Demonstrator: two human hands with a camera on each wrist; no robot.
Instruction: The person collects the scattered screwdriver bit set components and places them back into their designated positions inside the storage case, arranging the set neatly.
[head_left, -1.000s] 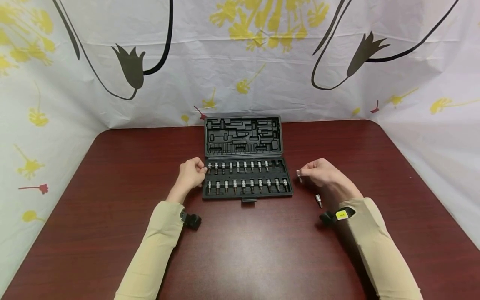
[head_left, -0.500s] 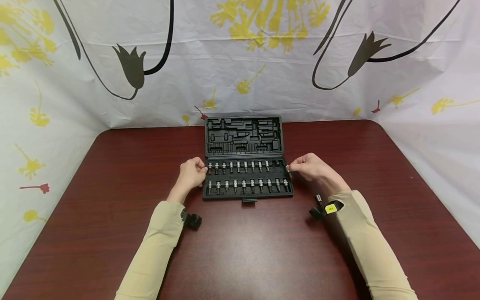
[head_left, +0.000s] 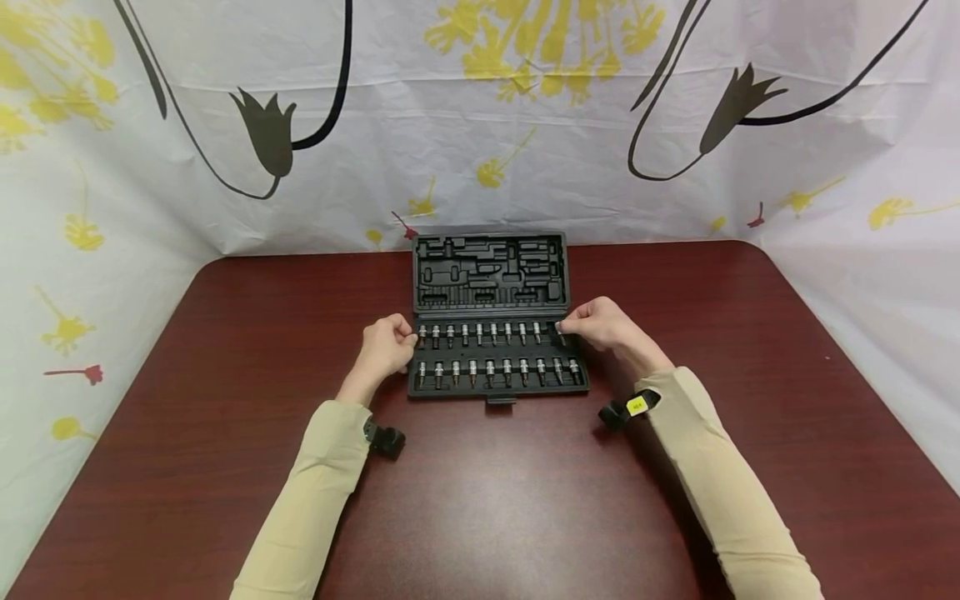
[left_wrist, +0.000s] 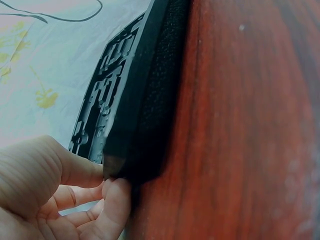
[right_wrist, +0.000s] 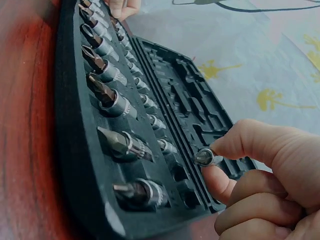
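A black plastic case (head_left: 491,348) lies unfolded on the table, with two rows of silver bit sockets in its near half. My left hand (head_left: 384,346) pinches the case's left edge between thumb and fingers; the left wrist view shows the grip at a corner of the case (left_wrist: 137,115). Between the thumb and forefinger of my right hand (head_left: 606,327) is a bit socket (right_wrist: 205,157), tip toward the camera in the right wrist view. It is over the right end of the far row, beside two bare slots (right_wrist: 186,192).
The case's lid (head_left: 491,271), moulded with hollows, stands toward the patterned white cloth (head_left: 480,133) behind the table. A latch (head_left: 501,402) juts from the near edge. Dark reddish wood tabletop (head_left: 480,500) stretches around the case.
My right hand has carried the bit socket left from beside the case to over its far row. The loose bit socket on the table is now hidden by my right wrist. The left hand stays put.
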